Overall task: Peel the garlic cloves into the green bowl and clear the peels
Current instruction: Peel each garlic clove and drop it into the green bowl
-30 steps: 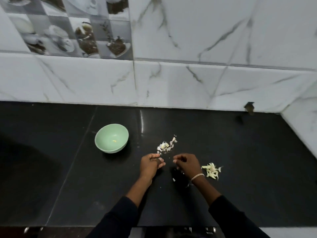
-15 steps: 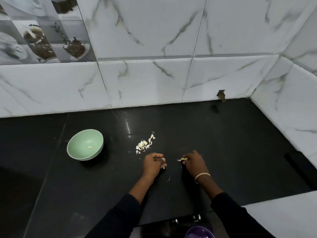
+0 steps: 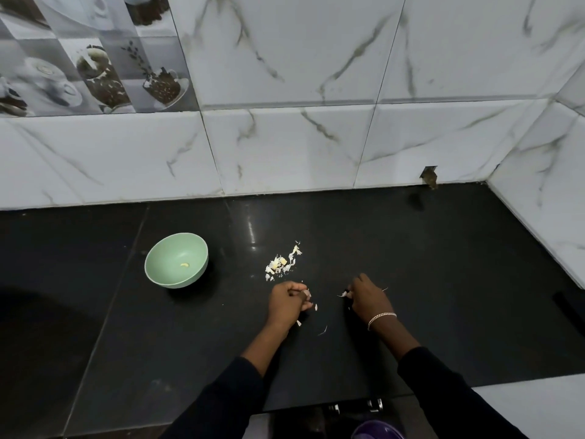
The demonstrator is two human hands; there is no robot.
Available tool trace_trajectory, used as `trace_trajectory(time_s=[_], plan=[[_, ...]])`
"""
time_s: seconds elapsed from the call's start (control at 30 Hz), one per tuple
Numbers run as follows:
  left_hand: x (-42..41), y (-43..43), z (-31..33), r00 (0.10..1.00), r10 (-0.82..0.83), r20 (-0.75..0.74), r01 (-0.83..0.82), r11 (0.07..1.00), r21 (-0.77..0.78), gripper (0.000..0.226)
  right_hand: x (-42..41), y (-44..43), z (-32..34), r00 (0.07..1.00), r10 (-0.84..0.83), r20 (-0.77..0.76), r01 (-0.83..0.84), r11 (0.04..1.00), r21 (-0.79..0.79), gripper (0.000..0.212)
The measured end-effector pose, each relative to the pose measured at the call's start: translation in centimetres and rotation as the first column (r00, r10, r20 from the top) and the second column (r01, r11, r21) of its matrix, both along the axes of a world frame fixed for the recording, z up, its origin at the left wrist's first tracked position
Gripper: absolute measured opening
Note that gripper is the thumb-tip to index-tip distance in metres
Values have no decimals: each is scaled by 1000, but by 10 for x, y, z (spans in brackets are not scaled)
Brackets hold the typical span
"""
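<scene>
The garlic clove sits in my left hand, fingers curled round it just above the black counter. Only a pale bit shows, so I can't tell how much skin is left on it. It is small and firm, and I expect it to be slick once bare, so I judge it best held by its sides with the tip free. My right hand pinches a strip of peel at the fingertips; that stuff looks paper-light and brittle, likely to cling or drift. Just beyond my left hand lies the pile of peels, and a loose scrap lies between my wrists. The green bowl stands well to the left with one peeled clove in it. The tiled wall runs behind and along the right, well apart from my hands, and open counter lies all round them.
</scene>
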State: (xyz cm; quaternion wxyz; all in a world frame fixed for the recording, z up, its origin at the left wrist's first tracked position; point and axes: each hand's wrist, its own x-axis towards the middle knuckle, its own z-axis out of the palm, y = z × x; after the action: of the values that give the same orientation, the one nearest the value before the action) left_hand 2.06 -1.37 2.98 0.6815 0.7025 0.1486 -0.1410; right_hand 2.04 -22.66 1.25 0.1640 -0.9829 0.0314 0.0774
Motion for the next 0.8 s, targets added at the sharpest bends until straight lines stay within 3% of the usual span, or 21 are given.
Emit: trace_trajectory(time_s=[0.1,0.2,0.3,0.37,0.5,0.63,0.8], plan=[[-1,5,2,1000,8,9,-8,1000,3,9,0,-1,-2,997,31,73,-32,999,8,2],[-1,7,1,1000,3,9,-3,1000,11,11,-3,5,5,981,-77,179,36,975,219,7],[-1,9,2,1000,-6,16,6,1000,21,8,-5,16,21,957,-285,46,207,789,579,9],[-1,7,2,1000,-16,24,16,1000,21,4,-5,22,26,951,-306,-39,247,679,692,5],[-1,2,4,997,-57,43,56,998,18,5,-7,33,27,979,-168,-117,197,622,758,12],[-4,-3,4,992,-127,28,125,991,46,12,-15,47,27,986,-75,-146,160,631,759,4],[-7,-7,2,988,-155,12,153,982,114,6,-26,55,25,985,-59,-161,164,600,783,6]])
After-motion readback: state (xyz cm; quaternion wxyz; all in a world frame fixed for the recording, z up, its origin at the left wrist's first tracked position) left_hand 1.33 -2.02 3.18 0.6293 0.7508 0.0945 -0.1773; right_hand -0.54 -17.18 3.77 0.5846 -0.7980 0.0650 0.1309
